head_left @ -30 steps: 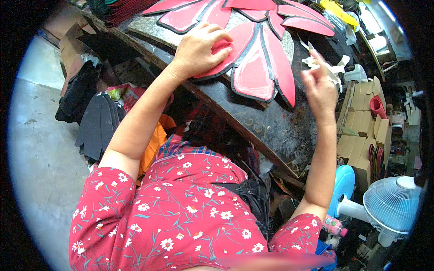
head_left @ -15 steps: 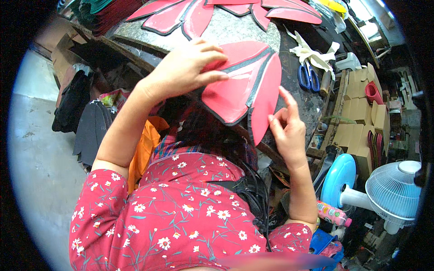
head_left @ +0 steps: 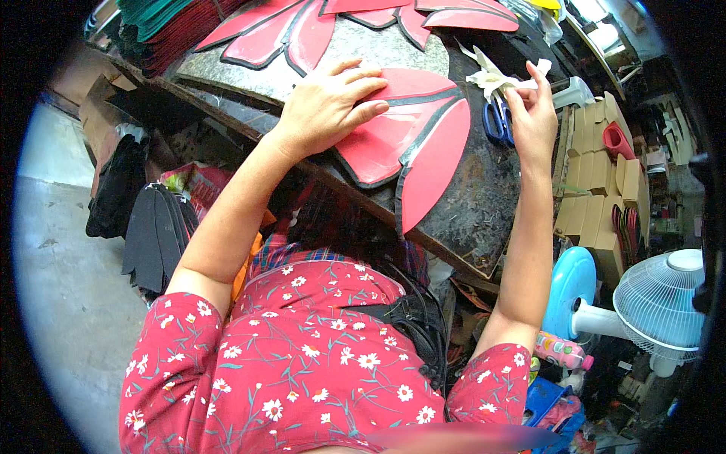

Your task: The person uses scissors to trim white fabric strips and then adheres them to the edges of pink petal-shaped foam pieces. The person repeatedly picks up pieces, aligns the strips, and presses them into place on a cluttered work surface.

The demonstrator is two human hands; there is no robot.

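Note:
My left hand [head_left: 330, 106] lies over the left edge of a red shoe-upper-like piece [head_left: 442, 163], its fingers spread. Dark strips line the piece's seams and edges, and it lies on the dark worktable [head_left: 484, 204]. Farther right, my right hand [head_left: 535, 113] is raised by a bundle of cream strips [head_left: 490, 76]. Its index finger is stretched out and apart from the thumb; I see nothing clearly gripped. Scissors with blue handles [head_left: 497, 123] lie just left of that hand, partly beneath the strips.
More red pieces with dark edging [head_left: 310, 34] lie on a pale stone slab [head_left: 370, 57] at the back. Stacked dark green and maroon sheets [head_left: 162, 30] stand far left. Cardboard boxes [head_left: 594, 181] and a blue-and-white fan [head_left: 658, 295] are on the right.
My right hand has left the red piece's right edge and moved up and right to the cream strips. My left hand stays on the piece, which has shifted slightly in view.

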